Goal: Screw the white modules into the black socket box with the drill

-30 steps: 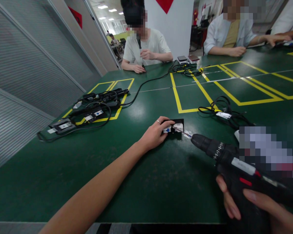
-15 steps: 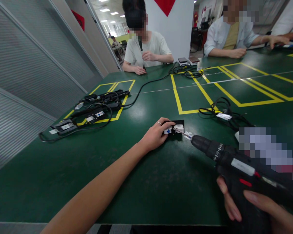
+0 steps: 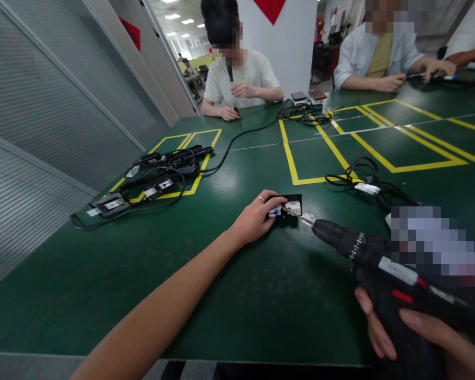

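My left hand (image 3: 256, 216) is closed around the left end of a small black box (image 3: 296, 199) with white and blue labels, holding it on the green table. My right hand (image 3: 431, 332) is wrapped round the handle of a black cordless drill (image 3: 380, 264) with red marks. The drill lies nearly level, its chuck pointing left toward the box. A thin metal bit (image 3: 295, 212) reaches from the chuck to the labelled face of the box. Whether the tip sits in a screw is too small to tell. A small white label (image 3: 309, 218) shows beside the bit.
Black adapters with cables (image 3: 158, 179) lie at the left on yellow tape. A coiled black cable (image 3: 364, 179) lies behind the drill, and more cables (image 3: 306, 113) sit farther back. Across the table one person (image 3: 241, 79) holds a screwdriver; another person (image 3: 380, 58) sits right.
The whole view has shifted slightly, with the table things a little farther right. Both hands keep their holds, and the bit still meets the box. The far-right person's hand has moved.
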Available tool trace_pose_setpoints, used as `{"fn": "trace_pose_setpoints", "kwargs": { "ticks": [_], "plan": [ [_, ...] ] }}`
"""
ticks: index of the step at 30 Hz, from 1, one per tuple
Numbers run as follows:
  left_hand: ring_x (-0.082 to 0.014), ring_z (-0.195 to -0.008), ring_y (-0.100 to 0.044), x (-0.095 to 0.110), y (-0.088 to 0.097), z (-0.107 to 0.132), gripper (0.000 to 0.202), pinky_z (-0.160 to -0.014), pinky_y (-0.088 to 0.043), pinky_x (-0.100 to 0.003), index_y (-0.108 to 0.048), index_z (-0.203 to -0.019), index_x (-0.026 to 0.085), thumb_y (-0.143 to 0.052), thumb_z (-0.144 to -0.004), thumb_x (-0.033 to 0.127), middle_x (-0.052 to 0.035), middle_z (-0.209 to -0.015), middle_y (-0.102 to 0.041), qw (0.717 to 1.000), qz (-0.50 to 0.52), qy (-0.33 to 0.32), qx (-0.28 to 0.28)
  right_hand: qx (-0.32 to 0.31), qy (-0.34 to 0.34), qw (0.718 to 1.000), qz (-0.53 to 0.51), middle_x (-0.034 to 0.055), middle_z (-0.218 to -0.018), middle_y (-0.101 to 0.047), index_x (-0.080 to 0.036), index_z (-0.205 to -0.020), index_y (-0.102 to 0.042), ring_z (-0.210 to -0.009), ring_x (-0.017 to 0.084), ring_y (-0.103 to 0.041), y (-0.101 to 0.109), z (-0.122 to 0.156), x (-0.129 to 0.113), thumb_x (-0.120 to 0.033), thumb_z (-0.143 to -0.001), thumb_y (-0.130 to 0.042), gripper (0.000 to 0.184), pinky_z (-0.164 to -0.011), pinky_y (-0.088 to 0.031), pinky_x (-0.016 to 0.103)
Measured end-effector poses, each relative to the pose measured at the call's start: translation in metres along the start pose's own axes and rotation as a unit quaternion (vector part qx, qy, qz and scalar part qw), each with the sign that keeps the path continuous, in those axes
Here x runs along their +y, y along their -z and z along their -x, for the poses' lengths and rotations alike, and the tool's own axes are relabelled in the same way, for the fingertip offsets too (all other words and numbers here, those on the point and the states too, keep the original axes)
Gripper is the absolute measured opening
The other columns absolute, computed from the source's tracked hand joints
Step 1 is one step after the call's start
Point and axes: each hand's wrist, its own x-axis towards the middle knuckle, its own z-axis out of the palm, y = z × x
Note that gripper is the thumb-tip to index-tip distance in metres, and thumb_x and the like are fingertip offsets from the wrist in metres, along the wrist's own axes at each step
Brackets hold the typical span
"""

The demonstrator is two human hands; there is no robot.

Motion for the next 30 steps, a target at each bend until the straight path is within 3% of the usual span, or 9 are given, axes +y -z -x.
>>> {"fn": "trace_pose_setpoints", "kwargs": {
  "ticks": [30],
  "plan": [
    [-0.0214,-0.117,-0.047,0.0004,-0.0003,0.0006,0.052,-0.101,-0.044,-0.041,-0.045,-0.126,0.025,-0.049,-0.079,0.005,-0.0069,-0.127,-0.043,1.0,-0.008,0.003,-0.004,0.016,0.029,0.999,0.018,0.0067,-0.062,-0.069,-0.02,-0.092,-0.066,-0.052,0.022,-0.059,-0.0065,0.0002,-0.0045,-0.034,-0.087,-0.043,0.028,-0.055,-0.045,0.034]
  ]
}}
